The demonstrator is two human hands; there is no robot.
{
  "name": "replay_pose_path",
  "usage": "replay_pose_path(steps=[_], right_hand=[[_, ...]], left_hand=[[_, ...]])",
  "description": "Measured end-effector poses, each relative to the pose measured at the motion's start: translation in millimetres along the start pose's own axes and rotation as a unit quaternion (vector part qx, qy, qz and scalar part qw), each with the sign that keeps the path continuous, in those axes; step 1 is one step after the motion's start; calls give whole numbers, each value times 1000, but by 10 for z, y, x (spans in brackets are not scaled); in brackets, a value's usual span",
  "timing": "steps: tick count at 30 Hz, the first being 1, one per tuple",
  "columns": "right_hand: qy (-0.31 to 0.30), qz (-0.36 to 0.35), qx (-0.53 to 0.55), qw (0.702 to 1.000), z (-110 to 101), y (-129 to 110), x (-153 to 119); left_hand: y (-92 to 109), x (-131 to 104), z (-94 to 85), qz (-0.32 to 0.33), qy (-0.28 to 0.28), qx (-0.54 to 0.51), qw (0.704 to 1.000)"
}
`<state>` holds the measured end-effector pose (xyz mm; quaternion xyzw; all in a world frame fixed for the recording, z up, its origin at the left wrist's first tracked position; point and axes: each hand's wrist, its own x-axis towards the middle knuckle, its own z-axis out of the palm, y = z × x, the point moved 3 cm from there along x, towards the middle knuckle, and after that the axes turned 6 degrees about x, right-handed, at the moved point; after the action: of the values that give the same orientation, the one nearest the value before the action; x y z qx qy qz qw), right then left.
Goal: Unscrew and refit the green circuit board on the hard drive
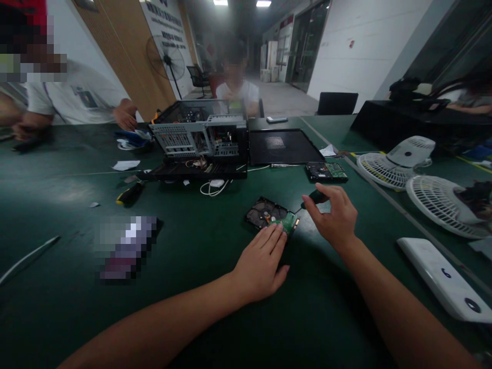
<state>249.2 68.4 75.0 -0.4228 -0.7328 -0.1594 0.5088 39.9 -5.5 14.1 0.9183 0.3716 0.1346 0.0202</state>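
A hard drive (pixel 257 211) lies on the green table with its underside up, showing a green circuit board (pixel 291 219). My left hand (pixel 258 264) rests on the board end of the drive, fingers stretched out flat and thumb apart. In my right hand (pixel 335 215) is a screwdriver (pixel 316 197) with a dark handle, gripped between thumb and fingers. Its thin shaft slants down to the left, and the tip is at the board's right edge. Whether the tip sits in a screw is too small to tell.
An opened computer case (pixel 200 136) stands behind, beside a black side panel (pixel 286 146). A second hard drive (pixel 326 172) lies at the back right. Fan parts (pixel 388 169) and a white fan base (pixel 442 277) are on the right. A yellow-black screwdriver (pixel 130 193) lies left. Other people sit around.
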Motion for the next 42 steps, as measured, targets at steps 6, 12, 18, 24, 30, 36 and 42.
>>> replay_pose_path(steps=[6,12,18,24,30,36,42], right_hand=[[-30,-4,48,998,43,-28,-27],[-15,38,64,997,65,-23,-52],[7,25,10,1000,27,-29,-43],[-9,46,51,998,82,8,-67],[11,64,36,997,116,24,-96],[0,28,14,1000,92,12,-104],[-5,22,14,1000,99,-3,-78]], left_hand=[[2,5,3,2,4,-2,1000],[-2,5,1,0,-1,-6,1000],[3,7,-21,-1,-4,-2,1000],[2,4,-12,1,-1,-3,1000],[-1,4,-6,1,-1,-2,1000],[1,3,-3,0,-5,-2,1000],[0,5,-9,-1,-3,-5,1000]])
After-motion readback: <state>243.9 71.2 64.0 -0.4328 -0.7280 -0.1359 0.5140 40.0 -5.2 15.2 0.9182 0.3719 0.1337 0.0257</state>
